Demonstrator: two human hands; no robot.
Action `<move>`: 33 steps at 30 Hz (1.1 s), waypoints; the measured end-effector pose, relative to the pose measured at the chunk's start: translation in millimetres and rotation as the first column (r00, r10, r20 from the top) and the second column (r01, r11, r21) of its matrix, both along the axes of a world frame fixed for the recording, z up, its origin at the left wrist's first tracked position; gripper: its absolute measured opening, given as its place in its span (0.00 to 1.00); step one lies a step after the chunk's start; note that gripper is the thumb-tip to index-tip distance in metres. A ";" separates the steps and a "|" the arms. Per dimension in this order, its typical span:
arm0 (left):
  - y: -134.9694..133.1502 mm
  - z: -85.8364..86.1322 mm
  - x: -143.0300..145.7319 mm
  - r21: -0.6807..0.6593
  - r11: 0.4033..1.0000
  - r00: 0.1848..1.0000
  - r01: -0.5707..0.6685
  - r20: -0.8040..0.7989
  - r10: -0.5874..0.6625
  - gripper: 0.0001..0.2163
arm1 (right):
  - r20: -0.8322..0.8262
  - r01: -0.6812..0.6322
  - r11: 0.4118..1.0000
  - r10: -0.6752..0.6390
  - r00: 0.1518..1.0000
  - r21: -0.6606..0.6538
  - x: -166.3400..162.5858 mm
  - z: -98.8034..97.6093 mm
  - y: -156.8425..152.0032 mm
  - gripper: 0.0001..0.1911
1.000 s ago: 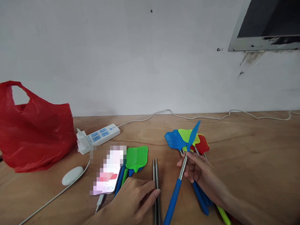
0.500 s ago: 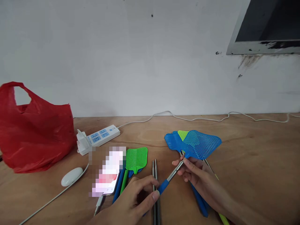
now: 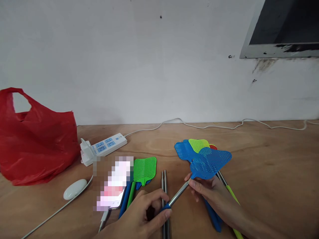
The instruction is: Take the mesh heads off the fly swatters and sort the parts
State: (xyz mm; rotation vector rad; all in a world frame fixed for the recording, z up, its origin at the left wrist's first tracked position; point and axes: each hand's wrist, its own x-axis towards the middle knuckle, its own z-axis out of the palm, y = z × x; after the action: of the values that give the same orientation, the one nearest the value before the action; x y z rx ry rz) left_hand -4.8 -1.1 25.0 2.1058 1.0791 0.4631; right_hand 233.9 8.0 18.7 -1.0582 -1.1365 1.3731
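Note:
A blue fly swatter (image 3: 210, 162) with a metal shaft and blue handle is held between both hands above the wooden table (image 3: 269, 172). My left hand (image 3: 142, 217) is closed round its blue handle end. My right hand (image 3: 211, 194) pinches the metal shaft just below the mesh head. Behind it lies a pile of swatters (image 3: 190, 148) in blue, green and red. Two loose metal rods (image 3: 164, 186) lie by my left hand.
A green swatter (image 3: 145, 169) lies beside a phone (image 3: 113, 187) on a cable. A white power strip (image 3: 103, 147), a white oval device (image 3: 74, 188) and a red plastic bag (image 3: 35, 139) sit at the left. A white cord (image 3: 224, 125) runs along the wall.
The blue swatter turned from edge-on and upright to flat-faced. My left hand left the rods and gripped its handle, and the visible shaft between the hands has become shorter.

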 end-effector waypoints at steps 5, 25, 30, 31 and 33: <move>3.4 1.4 1.3 0.019 1.000 0.999 -0.008 -0.046 0.009 0.13 | 0.021 -0.035 0.999 0.036 0.999 -0.025 0.6 -3.4 0.6 0.18; 7.0 7.4 10.9 0.088 0.995 0.995 -0.052 -0.076 0.059 0.14 | 0.002 -0.038 0.998 0.038 0.999 -0.044 4.7 -6.8 4.9 0.18; 8.0 7.7 11.6 0.130 0.991 0.994 -0.043 -0.091 0.055 0.13 | 0.001 -0.048 0.999 0.048 0.999 -0.024 5.5 -8.8 5.6 0.19; 7.5 9.6 12.3 0.147 0.989 0.994 -0.034 -0.096 0.049 0.12 | -0.003 -0.046 0.999 0.046 0.999 -0.018 5.6 -9.2 5.7 0.18; 6.0 14.0 14.2 0.191 0.981 0.993 -0.020 -0.108 0.042 0.12 | -0.024 -0.037 0.999 0.036 0.999 -0.008 5.5 -10.0 5.9 0.18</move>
State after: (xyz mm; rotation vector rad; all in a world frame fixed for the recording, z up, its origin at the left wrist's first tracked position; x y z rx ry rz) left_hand 9.3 4.9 39.1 2.3079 1.1731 0.4843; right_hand 239.4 13.9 8.7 -1.0284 -1.1384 1.4166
